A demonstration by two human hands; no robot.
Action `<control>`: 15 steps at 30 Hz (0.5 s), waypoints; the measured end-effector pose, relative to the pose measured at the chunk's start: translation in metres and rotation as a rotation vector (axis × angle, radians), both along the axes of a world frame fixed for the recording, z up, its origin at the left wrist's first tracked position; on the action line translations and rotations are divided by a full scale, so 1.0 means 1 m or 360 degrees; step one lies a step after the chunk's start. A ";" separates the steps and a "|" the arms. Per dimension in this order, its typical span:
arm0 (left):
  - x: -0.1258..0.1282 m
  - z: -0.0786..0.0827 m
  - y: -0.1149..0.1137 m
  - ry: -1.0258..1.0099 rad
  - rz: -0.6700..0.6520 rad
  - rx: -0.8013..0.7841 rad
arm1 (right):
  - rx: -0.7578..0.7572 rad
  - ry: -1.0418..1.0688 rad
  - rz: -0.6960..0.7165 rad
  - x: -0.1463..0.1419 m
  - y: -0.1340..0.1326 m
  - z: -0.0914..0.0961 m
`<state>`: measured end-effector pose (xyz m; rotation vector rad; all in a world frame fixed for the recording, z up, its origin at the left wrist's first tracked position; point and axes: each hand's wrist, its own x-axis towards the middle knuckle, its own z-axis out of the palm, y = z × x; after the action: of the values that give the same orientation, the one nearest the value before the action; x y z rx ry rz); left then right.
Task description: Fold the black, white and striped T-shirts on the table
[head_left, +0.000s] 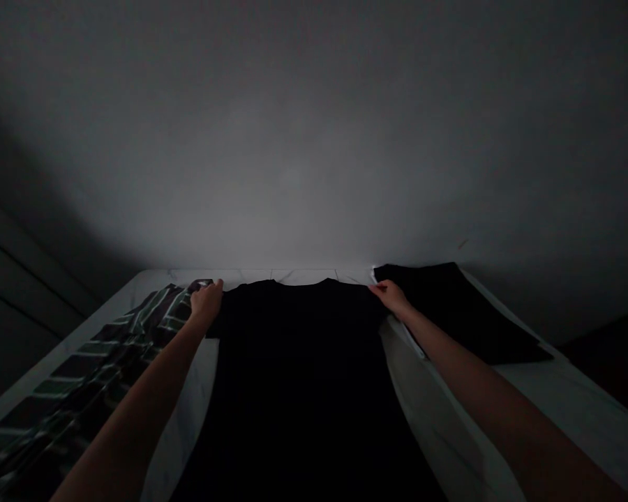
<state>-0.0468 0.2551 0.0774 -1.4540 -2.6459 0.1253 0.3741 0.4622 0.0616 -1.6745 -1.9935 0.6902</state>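
Note:
A black T-shirt (298, 362) lies spread flat on a white bed (555, 397), its collar toward the far wall. My left hand (206, 301) rests closed on the shirt's left shoulder, fingers curled over the fabric edge. On the shirt's right shoulder corner sits my right hand (391, 294), its fingers pinching the cloth there. Both arms are stretched out forward over the bed.
A dark striped garment (94, 362) lies along the bed's left side, next to my left arm. A folded black garment (460, 314) sits at the right, beyond my right hand. A bare grey wall (314, 139) rises behind the bed. The room is dim.

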 end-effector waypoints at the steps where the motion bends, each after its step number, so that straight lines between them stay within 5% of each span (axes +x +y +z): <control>1: 0.002 0.000 0.000 0.0026 0.0007 0.0005 | -0.0101 0.0034 0.0040 0.005 0.001 0.004; 5: 0.010 0.000 -0.002 0.0236 -0.0017 0.0137 | -0.0755 0.0256 0.0397 0.027 0.004 0.021; 7: 0.021 0.002 0.001 0.0317 -0.0098 0.0254 | -0.0892 0.0249 0.0466 0.034 0.003 0.026; 11: 0.062 0.001 0.011 0.0189 -0.0327 0.0363 | -0.0640 0.0081 0.0220 0.032 -0.008 0.019; 15: 0.098 -0.021 0.017 -0.0008 -0.0393 0.0377 | -0.0223 0.0089 0.0041 0.021 -0.027 -0.002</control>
<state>0.0512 0.2724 0.0565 -1.6778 -2.3611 -0.2071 0.3951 0.4348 0.0599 -1.6908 -1.9707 0.8947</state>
